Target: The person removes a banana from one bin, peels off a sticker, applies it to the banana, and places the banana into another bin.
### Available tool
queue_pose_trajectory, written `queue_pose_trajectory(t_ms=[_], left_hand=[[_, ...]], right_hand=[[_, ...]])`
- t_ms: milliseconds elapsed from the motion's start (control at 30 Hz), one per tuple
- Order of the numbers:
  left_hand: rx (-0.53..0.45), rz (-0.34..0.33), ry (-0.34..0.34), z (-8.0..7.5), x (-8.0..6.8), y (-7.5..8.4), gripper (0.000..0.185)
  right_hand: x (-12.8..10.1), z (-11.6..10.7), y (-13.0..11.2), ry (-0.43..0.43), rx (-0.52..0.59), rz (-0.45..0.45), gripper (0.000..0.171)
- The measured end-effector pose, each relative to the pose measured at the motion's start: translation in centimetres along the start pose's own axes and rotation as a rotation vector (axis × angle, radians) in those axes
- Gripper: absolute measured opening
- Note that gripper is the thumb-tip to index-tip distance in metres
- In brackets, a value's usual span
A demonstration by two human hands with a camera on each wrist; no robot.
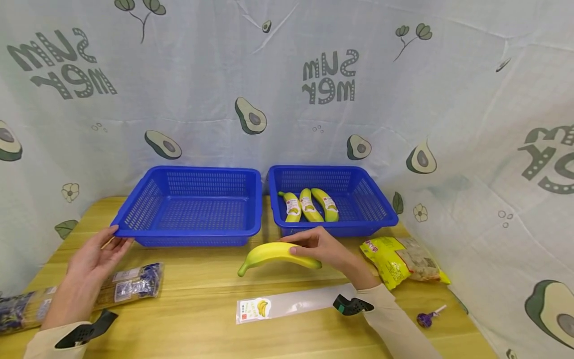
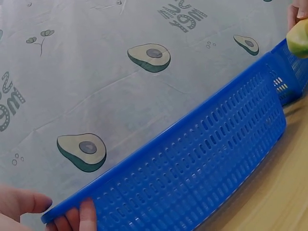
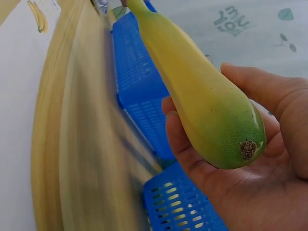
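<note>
My right hand (image 1: 329, 251) holds a yellow banana (image 1: 269, 253) with greenish ends above the table, in front of the two baskets. The right wrist view shows the thumb on one side of this banana (image 3: 192, 82) and the fingers around the other. At the left, my left hand (image 1: 89, 262) pinches the front left corner of a blue plastic basket (image 1: 188, 233). In the left wrist view the thumb lies over the rim of that basket (image 2: 144, 154) with fingers beneath. Inside this basket only its bare mesh floor shows.
A second blue basket (image 1: 332, 229) holds three labelled bananas (image 1: 309, 205). A clear plastic sleeve with a banana label (image 1: 260, 309) lies in front. Packaged noodles (image 1: 130, 288) lie under the left forearm. At the right are a yellow snack bag (image 1: 394, 259) and a purple lollipop (image 1: 425, 319).
</note>
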State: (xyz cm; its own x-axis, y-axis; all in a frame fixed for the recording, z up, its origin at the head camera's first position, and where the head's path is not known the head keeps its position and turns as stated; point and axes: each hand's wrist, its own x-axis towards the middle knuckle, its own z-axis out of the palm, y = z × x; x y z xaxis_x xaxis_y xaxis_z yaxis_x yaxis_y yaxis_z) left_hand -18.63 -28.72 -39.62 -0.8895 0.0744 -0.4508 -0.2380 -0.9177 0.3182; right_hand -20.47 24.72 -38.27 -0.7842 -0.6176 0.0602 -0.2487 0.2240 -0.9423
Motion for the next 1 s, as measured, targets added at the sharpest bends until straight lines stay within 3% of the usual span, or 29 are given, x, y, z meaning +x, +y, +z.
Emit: queue_pose_trajectory(t_ms=[133, 233, 367, 433, 500, 600, 667, 767, 833, 900, 1000], left_hand=[[0.084, -0.008, -0.034, 0.0, -0.1, -0.6, 0.041], [0.252, -0.014, -0.096, -0.1, -0.1, -1.5, 0.06], [0.568, 0.007, -0.249, -0.7, -0.5, -3.3, 0.048], [0.682, 0.015, -0.337, -0.8, -0.8, -4.3, 0.032], [0.796, 0.019, -0.383, -0.7, -1.1, -5.5, 0.027], [0.968, 0.026, -0.437, -0.1, -1.5, -7.4, 0.027], [1.142, 0.069, -0.422, 0.7, -2.1, -8.8, 0.036], [1.311, 0.11, -0.45, 1.9, -2.6, -11.2, 0.051], [1.367, 0.121, -0.481, 2.5, -2.8, -12.6, 0.056], [1.351, 0.109, -0.544, 2.8, -2.7, -13.9, 0.058], [1.311, 0.102, -0.585, 3.3, -2.4, -15.6, 0.06]], right_hand=[[-0.1, 0.3, 0.5, 0.003, -0.006, 0.001, 0.033], [-0.2, 0.4, 0.8, 0.006, -0.012, -0.001, 0.033], [-0.2, 0.6, 1.3, 0.008, -0.014, 0.004, 0.033], [-0.1, 0.7, 1.5, 0.009, -0.013, 0.006, 0.032], [0.0, 0.8, 1.8, 0.012, -0.008, 0.009, 0.032], [0.0, 1.0, 2.0, 0.021, -0.003, 0.011, 0.032], [0.0, 1.2, 2.0, 0.02, 0.001, 0.015, 0.032], [-0.1, 1.3, 2.1, 0.02, 0.003, 0.016, 0.033], [0.0, 1.4, 2.2, 0.02, -0.001, 0.018, 0.033], [0.0, 1.6, 2.3, 0.022, -0.005, 0.016, 0.032], [0.2, 1.8, 2.3, 0.017, -0.007, 0.012, 0.032]])
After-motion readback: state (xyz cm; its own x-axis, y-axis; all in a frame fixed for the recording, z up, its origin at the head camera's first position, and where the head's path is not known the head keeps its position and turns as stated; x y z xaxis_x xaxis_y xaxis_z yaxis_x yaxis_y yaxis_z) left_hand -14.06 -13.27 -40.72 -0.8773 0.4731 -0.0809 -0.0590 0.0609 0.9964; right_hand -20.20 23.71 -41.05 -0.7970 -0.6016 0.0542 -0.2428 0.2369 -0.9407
